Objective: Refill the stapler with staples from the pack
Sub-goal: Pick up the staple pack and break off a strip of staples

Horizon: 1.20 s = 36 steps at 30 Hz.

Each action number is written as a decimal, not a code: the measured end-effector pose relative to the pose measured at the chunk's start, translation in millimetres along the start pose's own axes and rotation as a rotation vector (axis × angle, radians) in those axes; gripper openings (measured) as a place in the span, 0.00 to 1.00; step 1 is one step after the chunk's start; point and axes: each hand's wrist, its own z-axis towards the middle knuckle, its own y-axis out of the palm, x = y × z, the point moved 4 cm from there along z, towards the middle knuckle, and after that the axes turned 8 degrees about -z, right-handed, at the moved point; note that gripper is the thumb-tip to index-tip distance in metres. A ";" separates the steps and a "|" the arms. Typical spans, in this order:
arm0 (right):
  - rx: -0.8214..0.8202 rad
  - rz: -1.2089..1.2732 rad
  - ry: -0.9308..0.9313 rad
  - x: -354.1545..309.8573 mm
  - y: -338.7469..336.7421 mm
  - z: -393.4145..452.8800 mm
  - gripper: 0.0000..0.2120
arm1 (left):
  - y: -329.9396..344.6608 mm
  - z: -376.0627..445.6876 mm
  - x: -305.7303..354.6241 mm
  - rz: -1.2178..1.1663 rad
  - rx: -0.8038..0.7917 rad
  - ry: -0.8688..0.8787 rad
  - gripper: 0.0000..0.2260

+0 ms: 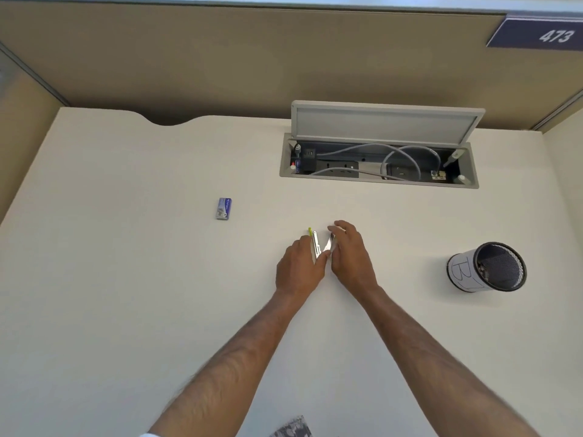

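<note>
A small white stapler with a green tip lies in the middle of the white desk, swung open into a V. My left hand grips its left half, the one with the green tip. My right hand holds the other, metal half to the right. Most of the stapler is hidden under my fingers. The staple pack, a small blue and silver box, lies on the desk far to the left of my hands, untouched.
A black mesh pen cup with a white paper label stands at the right. A recessed cable box with its grey lid raised sits at the back. Tan partition walls enclose the desk. A dark patterned scrap shows at the bottom edge.
</note>
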 end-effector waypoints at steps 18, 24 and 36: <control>0.275 -0.330 0.154 11.4 36.2 -67.8 0.43 | -118.0 63.1 -127.4 -0.068 0.504 -0.272 0.25; 0.300 -0.342 0.129 4.3 37.2 -51.9 0.44 | -129.5 69.1 -127.0 -0.108 0.547 -0.169 0.12; 0.242 -0.316 0.125 -1.9 34.9 -28.8 0.33 | -164.9 -24.2 -70.1 -0.783 0.462 -0.150 0.14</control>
